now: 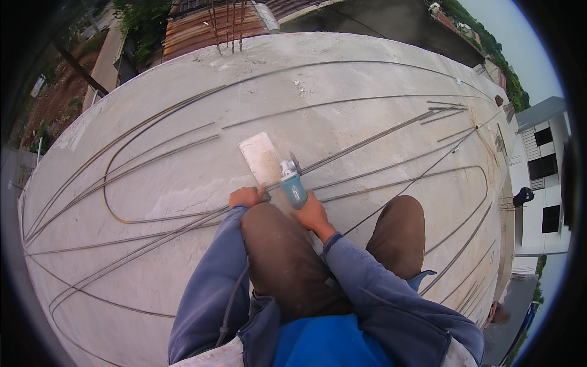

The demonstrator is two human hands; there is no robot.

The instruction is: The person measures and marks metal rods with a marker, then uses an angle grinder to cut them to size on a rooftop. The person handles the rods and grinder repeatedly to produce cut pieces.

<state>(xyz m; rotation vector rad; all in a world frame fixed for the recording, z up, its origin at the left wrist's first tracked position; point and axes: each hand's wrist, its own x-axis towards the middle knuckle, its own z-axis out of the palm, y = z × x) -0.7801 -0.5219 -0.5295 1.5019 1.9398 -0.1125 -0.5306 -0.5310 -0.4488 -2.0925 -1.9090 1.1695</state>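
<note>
Grinder and rod meet just ahead of your knees: the teal angle grinder lies with its long axis running away from you, disc end forward, body pointing back toward your right hand. That hand's grip is clenched around the rear of the tool's body, wrist low, forearm coming in from the lower right over your right thigh. The disc sits at the near edge of a pale flat block on the concrete roof slab, where a long thin steel rod crosses it, running out to the upper right. Your left hand is just beside the tool on its left, pressed down on the rods with fingers curled; whether it grasps one or only pins it I cannot tell. Both hands are about equally near the cut point. A dark power cord trails down past your left arm.
</note>
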